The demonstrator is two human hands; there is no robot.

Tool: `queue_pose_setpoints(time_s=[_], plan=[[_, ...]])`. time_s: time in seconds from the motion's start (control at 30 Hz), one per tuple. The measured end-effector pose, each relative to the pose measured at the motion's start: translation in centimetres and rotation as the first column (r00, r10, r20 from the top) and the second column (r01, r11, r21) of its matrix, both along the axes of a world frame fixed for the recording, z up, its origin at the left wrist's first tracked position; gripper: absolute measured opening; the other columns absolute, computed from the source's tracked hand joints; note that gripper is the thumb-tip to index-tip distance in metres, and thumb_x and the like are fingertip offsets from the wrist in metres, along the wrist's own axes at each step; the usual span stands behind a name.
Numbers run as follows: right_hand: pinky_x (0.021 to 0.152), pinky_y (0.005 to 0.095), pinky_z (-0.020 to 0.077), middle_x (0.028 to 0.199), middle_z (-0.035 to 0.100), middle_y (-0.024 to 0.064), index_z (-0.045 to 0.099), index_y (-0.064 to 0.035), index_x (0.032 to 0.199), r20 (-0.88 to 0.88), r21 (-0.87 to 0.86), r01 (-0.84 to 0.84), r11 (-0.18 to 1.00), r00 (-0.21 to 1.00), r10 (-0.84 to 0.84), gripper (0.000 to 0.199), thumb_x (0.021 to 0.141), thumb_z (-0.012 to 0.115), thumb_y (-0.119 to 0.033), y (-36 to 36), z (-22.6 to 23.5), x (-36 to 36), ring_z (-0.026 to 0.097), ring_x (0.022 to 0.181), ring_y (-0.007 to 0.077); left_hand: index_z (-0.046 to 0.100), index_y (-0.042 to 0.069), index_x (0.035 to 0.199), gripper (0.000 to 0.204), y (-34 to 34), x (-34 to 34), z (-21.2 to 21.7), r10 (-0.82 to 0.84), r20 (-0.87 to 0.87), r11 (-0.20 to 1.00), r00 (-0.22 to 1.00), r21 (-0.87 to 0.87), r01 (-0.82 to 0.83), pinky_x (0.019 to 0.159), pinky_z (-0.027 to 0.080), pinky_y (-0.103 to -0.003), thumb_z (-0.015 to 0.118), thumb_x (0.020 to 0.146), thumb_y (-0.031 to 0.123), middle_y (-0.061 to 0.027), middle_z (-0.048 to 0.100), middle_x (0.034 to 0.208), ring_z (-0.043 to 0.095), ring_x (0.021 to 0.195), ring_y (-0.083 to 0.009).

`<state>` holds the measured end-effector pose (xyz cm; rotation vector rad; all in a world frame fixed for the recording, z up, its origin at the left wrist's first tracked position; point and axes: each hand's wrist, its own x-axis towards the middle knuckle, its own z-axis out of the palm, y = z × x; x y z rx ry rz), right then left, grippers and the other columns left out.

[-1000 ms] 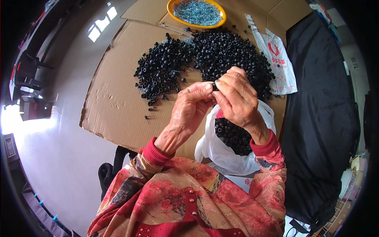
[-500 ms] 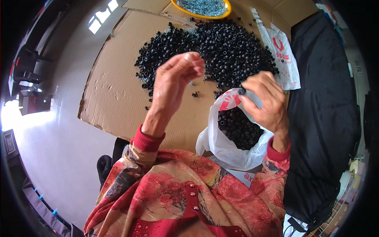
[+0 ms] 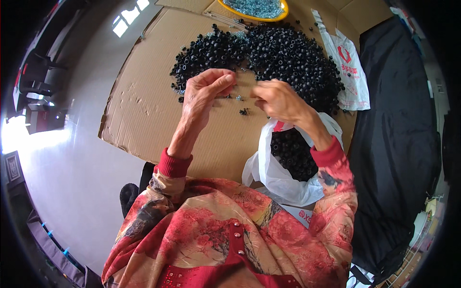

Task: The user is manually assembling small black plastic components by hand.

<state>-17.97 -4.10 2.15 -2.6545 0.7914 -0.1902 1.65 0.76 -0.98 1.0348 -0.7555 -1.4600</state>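
Observation:
My left hand [image 3: 210, 90] is closed in a pinch, thumb against the curled fingers, at the near edge of the heap of small black hollow pieces [image 3: 288, 60]. Facing it across a short gap is my right hand [image 3: 279, 100], its fingers curled together. Anything at either set of fingertips is hidden or too small to make out. Under my right forearm stands an open white plastic bag [image 3: 265, 168], partly filled with the same kind of black pieces [image 3: 294, 152].
The heap lies on a cardboard sheet [image 3: 139, 105]. At the far edge is a yellow-rimmed bowl [image 3: 283, 15] of pale blue bits. A flat white plastic bag [image 3: 353, 84] lies right of the heap, beside black cloth [image 3: 394, 144]. A small dark cluster [image 3: 244, 112] sits near my hands.
My right hand has moved left and away from the bag's mouth, toward my left hand. The black piece at its fingertips earlier no longer shows. My left hand has shifted slightly left and down.

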Motion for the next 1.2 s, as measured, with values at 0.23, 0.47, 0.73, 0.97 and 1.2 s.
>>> queue_pose_setpoints(time_s=[0.23,0.47,0.73,0.97,1.2], plan=[[0.07,0.0378,0.0466,0.078,0.055,0.0091,0.057,-0.0032,0.087,-0.104,-0.104,-0.097,0.99,0.991,0.086,0.018,0.07,0.06,-0.004,-1.1,-5.9,2.6,0.059,0.078,0.0268,0.064,-0.001,0.095,0.023,2.0,1.6,-3.5,0.074,0.172,0.997,0.982,0.003,-0.075,0.067,0.045,-0.021,0.065,0.082,0.018,-0.0023,0.063,0.08,0.055,0.072,-0.0071],[0.064,0.0371,0.044,0.071,0.058,0.009,0.056,-0.0049,0.072,0.056,-0.187,-0.047,0.981,0.997,0.059,0.004,0.073,0.059,-0.008,-2.0,-3.1,0.7,0.056,0.066,0.0286,0.054,0.0,0.113,0.038,4.1,-2.3,-5.8,0.157,0.506,0.95,0.848,-0.313,0.012,0.086,0.045,-0.028,0.067,0.078,0.007,-0.0096,0.058,0.104,0.056,0.097,-0.0172],[0.056,0.0302,0.0458,0.066,0.057,0.0052,0.06,-0.0063,0.079,0.515,-0.177,0.399,0.9,0.817,-0.261,0.012,0.069,0.066,-0.001,-0.2,6.6,0.7,0.055,0.059,0.0182,0.038,0.0,0.127,0.068,2.6,-3.6,-7.3,0.285,0.588,0.904,0.757,-0.427,-0.009,0.092,0.042,-0.035,0.073,0.072,0.015,-0.0165,0.049,0.117,0.05,0.108,-0.0272],[0.067,0.0342,0.0432,0.076,0.06,0.0079,0.06,-0.004,0.087,0.262,-0.125,0.31,0.942,0.926,-0.27,0.016,0.073,0.065,-0.008,-1.0,1.1,-0.5,0.058,0.069,0.0234,0.032,0.001,0.131,0.083,2.3,-4.7,-7.8,0.297,0.722,0.899,0.625,-0.433,0.072,0.098,0.036,-0.038,0.077,0.064,0.018,-0.0188,0.042,0.125,0.042,0.116,-0.0329],[0.062,0.0361,0.0465,0.072,0.058,0.0114,0.058,-0.0011,0.08,0.181,0.034,0.26,0.965,0.948,-0.262,0.007,0.076,0.06,-0.006,-1.6,-0.3,-2.0,0.058,0.066,0.0281,0.038,0.001,0.127,0.074,2.5,-3.5,-6.9,0.311,0.708,0.896,0.634,-0.441,0.053,0.094,0.04,-0.037,0.076,0.065,0.013,-0.0168,0.046,0.122,0.047,0.11,-0.0301]])
